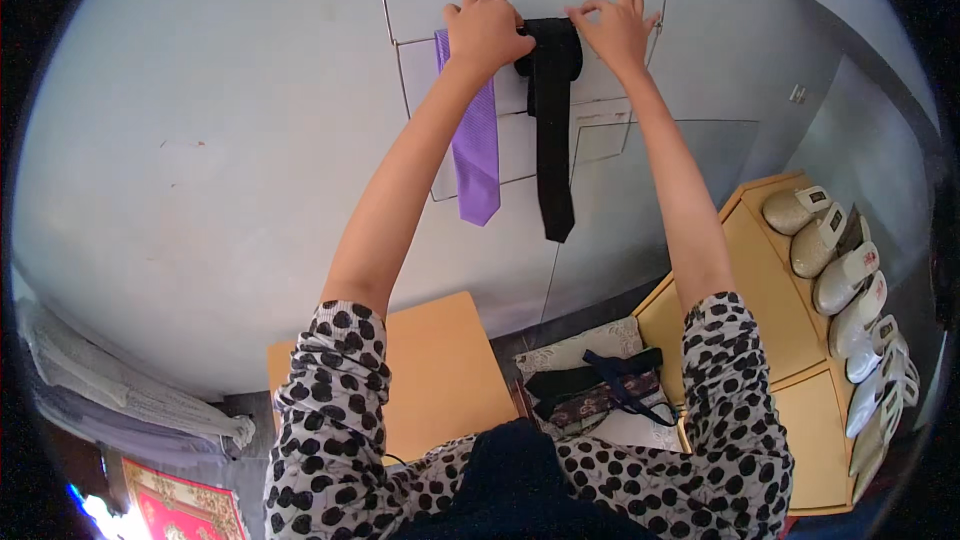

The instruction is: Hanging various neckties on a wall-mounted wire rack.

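Note:
A wire rack [400, 82] hangs against the wall, with a purple necktie [478, 157] and a black necktie [553, 142] draped over one of its bars. My left hand [487, 28] is at the bar between the two ties, its thumb and fingers closed on the left edge of the black tie's top. At that tie's upper right edge is my right hand [615, 28], thumb and index fingertip together and the other fingers raised. Whether the right fingertips pinch the cloth cannot be told. The black tie's tail hangs lower than the purple one.
Below stands a tan wooden table [442, 360]. Beside it, folded dark cloths and straps [600, 390] lie on a lace cloth [600, 336]. A yellow wooden cabinet [772, 277] at the right bears several pale shoes [817, 240]. A grey curtain [120, 382] hangs at lower left.

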Demonstrator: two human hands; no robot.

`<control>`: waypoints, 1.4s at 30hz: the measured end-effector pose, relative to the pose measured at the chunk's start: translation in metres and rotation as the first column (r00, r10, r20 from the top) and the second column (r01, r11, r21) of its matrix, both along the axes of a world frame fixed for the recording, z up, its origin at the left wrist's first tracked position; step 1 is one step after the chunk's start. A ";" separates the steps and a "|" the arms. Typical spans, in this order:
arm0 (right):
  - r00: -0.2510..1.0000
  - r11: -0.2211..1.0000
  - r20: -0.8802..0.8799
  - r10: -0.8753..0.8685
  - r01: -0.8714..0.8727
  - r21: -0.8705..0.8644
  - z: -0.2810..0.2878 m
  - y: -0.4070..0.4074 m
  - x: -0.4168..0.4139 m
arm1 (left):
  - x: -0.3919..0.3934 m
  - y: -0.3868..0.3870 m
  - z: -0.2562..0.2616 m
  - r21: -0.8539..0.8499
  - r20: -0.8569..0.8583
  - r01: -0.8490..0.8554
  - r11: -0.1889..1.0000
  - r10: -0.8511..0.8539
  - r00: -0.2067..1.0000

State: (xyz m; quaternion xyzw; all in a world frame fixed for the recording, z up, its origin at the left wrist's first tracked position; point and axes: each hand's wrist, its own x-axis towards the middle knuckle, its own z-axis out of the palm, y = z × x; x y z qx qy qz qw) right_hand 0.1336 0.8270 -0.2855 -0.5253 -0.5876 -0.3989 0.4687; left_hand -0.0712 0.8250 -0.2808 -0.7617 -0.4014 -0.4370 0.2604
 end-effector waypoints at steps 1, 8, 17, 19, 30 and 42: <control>0.998 0.999 -0.037 -0.041 0.039 -0.028 -0.003 0.000 0.004 | 0.000 0.000 0.000 0.024 0.032 0.041 0.999 -0.042 0.999; 0.990 0.983 -0.100 0.102 -0.116 -0.142 -0.001 0.004 -0.002 | 0.002 0.003 0.013 -0.010 0.073 0.146 0.989 -0.144 0.987; 0.991 0.982 -0.123 0.047 -0.069 -0.174 -0.008 -0.001 -0.004 | 0.000 0.003 0.006 0.017 0.042 0.075 0.997 -0.076 0.996; 0.992 0.984 -0.117 0.057 -0.075 -0.162 -0.007 -0.002 -0.009 | -0.001 0.007 0.005 0.145 0.072 0.123 0.982 -0.135 0.988; 0.906 0.950 -0.337 0.257 -0.301 -0.087 -0.028 -0.012 0.000 | 0.004 -0.007 -0.014 0.309 0.034 0.255 0.916 -0.279 0.960; 0.367 0.668 -0.761 0.535 -0.735 0.116 -0.027 -0.159 -0.025 | -0.012 -0.079 -0.085 -0.167 0.462 0.674 0.719 -0.547 0.698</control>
